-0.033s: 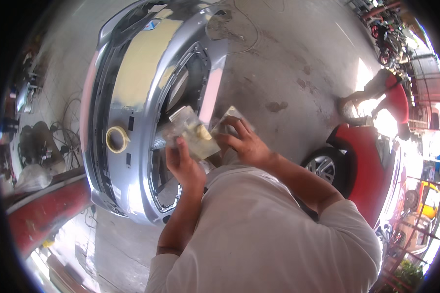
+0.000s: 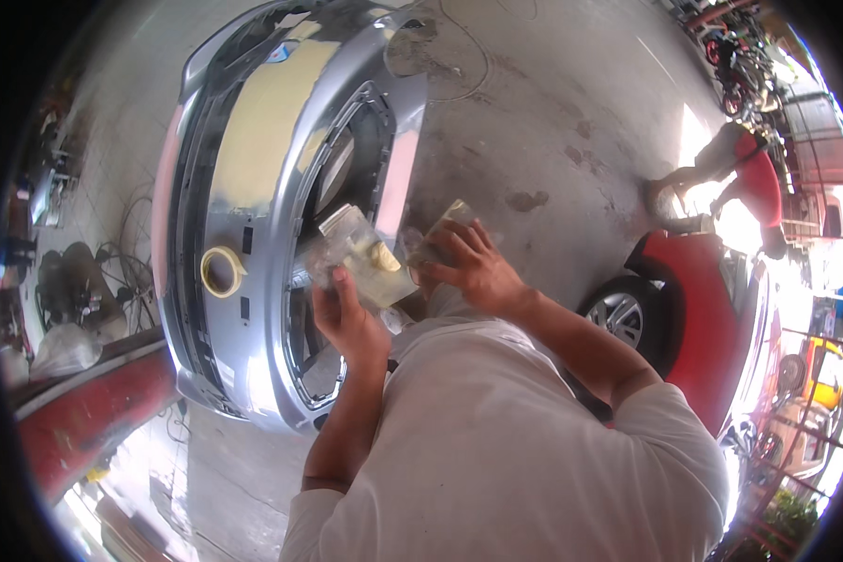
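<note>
My left hand (image 2: 354, 323) grips the lower edge of a flat, putty-smeared plate (image 2: 347, 229), thumb on top. On the plate sits a lump of pale yellow putty (image 2: 384, 257). Just to its right, my right hand (image 2: 487, 276) holds a thin flat spreader (image 2: 456, 214), its fingers bent over it; they hide part of its blade. Beyond and left of my hands stands a silver car bumper (image 2: 258, 337) with a broad pale yellow filler patch (image 2: 267, 122). A roll of masking tape (image 2: 207, 272) rests on the bumper.
At right is a red car (image 2: 702, 328) with a dark wheel (image 2: 618, 318). A person in red (image 2: 759, 178) bends over behind it. A red beam-like part (image 2: 98, 403) lies at left. A thin hose (image 2: 482, 70) curves over the concrete floor.
The view has shifted slightly, so the bumper sits a little further left. My right hand and the spreader have moved slightly right, widening the gap from the plate.
</note>
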Available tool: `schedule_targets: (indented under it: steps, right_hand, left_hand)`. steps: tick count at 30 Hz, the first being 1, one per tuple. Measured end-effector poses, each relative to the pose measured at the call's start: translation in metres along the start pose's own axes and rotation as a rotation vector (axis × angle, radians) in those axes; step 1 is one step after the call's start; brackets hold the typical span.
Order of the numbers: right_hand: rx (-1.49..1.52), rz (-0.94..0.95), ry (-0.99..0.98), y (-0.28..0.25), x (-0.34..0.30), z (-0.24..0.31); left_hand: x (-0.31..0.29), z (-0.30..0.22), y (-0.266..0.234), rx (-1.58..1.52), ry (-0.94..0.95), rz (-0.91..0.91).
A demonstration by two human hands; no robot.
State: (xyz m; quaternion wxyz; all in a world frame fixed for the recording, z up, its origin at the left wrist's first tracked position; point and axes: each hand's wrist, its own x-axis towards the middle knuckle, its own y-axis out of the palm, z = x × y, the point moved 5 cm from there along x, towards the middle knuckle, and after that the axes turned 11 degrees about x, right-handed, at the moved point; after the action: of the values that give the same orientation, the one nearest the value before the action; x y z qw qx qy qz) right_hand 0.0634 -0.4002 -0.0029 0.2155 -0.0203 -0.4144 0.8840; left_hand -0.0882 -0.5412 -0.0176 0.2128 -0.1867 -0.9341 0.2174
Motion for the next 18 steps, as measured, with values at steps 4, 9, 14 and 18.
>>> schedule_targets:
  steps: [4, 9, 14, 18]
  right_hand:
    - [-0.059, -0.082, -0.012, -0.034, -0.024, 0.009]
    - [0.168, -0.018, -0.137, -0.007, -0.043, 0.022]
    - [0.781, 0.120, 0.100, 0.038, -0.060, -0.031]
    - [1.340, -0.140, 0.160, 0.047, -0.077, -0.112]
  left_hand:
    - [-0.012, -0.014, 0.012, -0.135, -0.073, 0.244]
    - [-0.023, -0.058, -0.006, -0.013, 0.000, 0.137]
    - [-0.028, -0.005, -0.039, -0.282, -0.345, -0.256]
    - [-0.061, 0.082, -0.035, -0.380, -0.720, -0.072]
